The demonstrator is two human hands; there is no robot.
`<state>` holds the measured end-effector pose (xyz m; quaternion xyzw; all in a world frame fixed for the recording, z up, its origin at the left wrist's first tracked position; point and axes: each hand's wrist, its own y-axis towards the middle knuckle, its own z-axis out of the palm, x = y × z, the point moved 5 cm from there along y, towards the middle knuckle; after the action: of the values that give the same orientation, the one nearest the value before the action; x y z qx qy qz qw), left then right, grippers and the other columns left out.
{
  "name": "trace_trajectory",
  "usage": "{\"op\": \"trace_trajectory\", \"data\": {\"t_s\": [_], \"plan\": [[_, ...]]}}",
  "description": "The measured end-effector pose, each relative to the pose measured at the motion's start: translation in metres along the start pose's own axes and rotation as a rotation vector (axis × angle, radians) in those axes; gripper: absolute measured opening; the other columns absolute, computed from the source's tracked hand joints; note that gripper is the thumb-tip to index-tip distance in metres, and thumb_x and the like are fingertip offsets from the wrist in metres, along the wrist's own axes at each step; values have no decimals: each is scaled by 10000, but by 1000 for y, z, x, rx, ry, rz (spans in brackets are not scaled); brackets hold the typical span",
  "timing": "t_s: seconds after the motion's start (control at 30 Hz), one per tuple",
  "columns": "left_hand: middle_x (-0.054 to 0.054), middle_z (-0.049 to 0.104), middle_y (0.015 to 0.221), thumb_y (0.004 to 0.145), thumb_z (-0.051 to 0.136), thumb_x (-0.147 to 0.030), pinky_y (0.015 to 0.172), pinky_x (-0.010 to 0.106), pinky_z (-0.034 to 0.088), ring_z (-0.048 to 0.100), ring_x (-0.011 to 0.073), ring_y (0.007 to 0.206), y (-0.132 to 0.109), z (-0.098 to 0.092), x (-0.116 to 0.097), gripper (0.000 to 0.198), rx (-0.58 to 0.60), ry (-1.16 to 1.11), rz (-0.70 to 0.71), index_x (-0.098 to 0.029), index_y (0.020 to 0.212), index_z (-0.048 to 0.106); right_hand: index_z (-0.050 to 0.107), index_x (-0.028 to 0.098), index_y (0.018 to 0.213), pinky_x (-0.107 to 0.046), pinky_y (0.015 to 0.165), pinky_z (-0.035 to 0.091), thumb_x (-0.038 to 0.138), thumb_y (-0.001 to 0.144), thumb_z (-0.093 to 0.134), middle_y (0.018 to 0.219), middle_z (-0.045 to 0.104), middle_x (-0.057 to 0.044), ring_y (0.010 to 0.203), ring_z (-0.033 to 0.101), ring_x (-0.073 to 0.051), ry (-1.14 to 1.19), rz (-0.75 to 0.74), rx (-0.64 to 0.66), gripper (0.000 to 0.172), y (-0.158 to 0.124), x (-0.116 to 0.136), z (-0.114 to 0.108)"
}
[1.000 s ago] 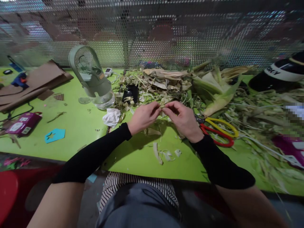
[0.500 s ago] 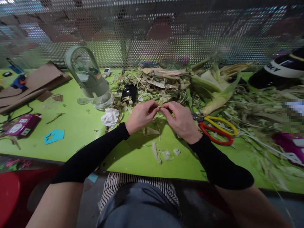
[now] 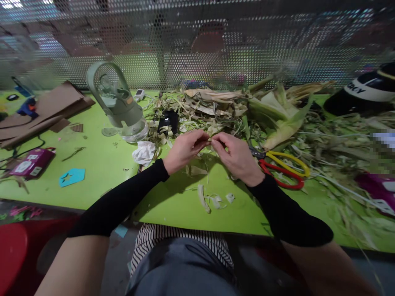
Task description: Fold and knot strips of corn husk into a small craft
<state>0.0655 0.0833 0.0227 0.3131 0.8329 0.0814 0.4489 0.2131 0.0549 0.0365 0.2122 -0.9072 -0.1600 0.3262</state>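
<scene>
Over the green table (image 3: 182, 209), my left hand (image 3: 186, 151) and my right hand (image 3: 236, 157) meet fingertip to fingertip. Both are closed in a pinch on a small pale piece of husk (image 3: 210, 139), mostly hidden by the fingers. Behind them spreads a heap of dry husk scraps (image 3: 216, 102). A large green-yellow corn husk (image 3: 280, 119) lies to the right of the heap. Scissors with red and yellow handles (image 3: 286, 164) rest beside my right wrist. Loose pale shreds (image 3: 203, 198) lie below my hands.
Left of my hands are a crumpled tissue (image 3: 144, 153), a water bottle (image 3: 125, 111), a blue paper piece (image 3: 71, 177), a purple box (image 3: 33, 163) and cardboard (image 3: 58, 107). A black bottle (image 3: 361, 92) lies at right. Perforated metal (image 3: 197, 49) stands behind.
The fingertips have shifted very slightly to the right while still pinching together. The view has moved a little; the objects on the table lie as before.
</scene>
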Motion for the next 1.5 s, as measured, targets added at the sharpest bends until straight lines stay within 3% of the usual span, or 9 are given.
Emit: {"op": "trace_trajectory", "data": {"t_s": [0.47,0.6,0.8,0.97,1.1,1.17,1.3,1.5], "plan": [[37,711,850,962,589,-267,707,239,438,576,118,731,-1,2,1,120,11,-46,-62,-161,952,644,632,232,852,-365,694,471,294,982,508,838,717,-76,738,634,-233,-48,-60,41,190,1,-4,4],[7,662,788,955,587,-261,687,236,418,545,107,708,-2,6,8,115,18,-149,-159,-161,918,630,610,228,805,-350,676,458,307,977,515,792,701,-61,701,619,-214,-18,-39,82,212,1,-3,5],[-36,580,725,943,579,-187,669,214,436,504,68,646,0,13,18,79,54,-509,-395,-148,875,594,571,235,765,-306,581,397,347,958,558,697,639,-12,600,534,-164,48,30,-7,224,3,0,0],[-53,555,668,929,613,-154,593,201,385,463,46,575,1,10,23,143,35,-579,-527,-150,793,568,583,247,791,-306,538,365,438,948,581,667,619,-12,561,491,-165,-70,129,-205,247,1,-26,-41],[-65,538,608,947,611,-149,554,209,361,439,43,507,2,8,24,171,39,-626,-595,-157,782,568,535,243,749,-337,525,339,290,851,644,705,635,-80,544,504,-195,-400,175,82,157,-27,-66,-75],[-67,538,590,954,604,-136,554,209,369,451,44,501,3,7,22,183,44,-662,-613,-161,777,563,430,269,641,-356,511,336,188,733,715,603,565,-68,495,474,-198,-455,278,195,310,-47,-85,-88],[-74,530,575,946,605,-102,556,201,378,451,36,497,5,4,17,215,37,-740,-611,-162,750,542,452,287,648,-388,554,426,88,659,728,640,583,-81,544,549,-244,-468,372,219,341,-70,-97,-97],[-69,541,587,945,580,-75,580,211,421,475,43,511,5,5,11,207,22,-784,-583,-155,757,547,407,303,633,-406,580,410,54,619,741,651,540,-69,572,525,-242,-483,433,216,417,-62,-82,-104]]}}
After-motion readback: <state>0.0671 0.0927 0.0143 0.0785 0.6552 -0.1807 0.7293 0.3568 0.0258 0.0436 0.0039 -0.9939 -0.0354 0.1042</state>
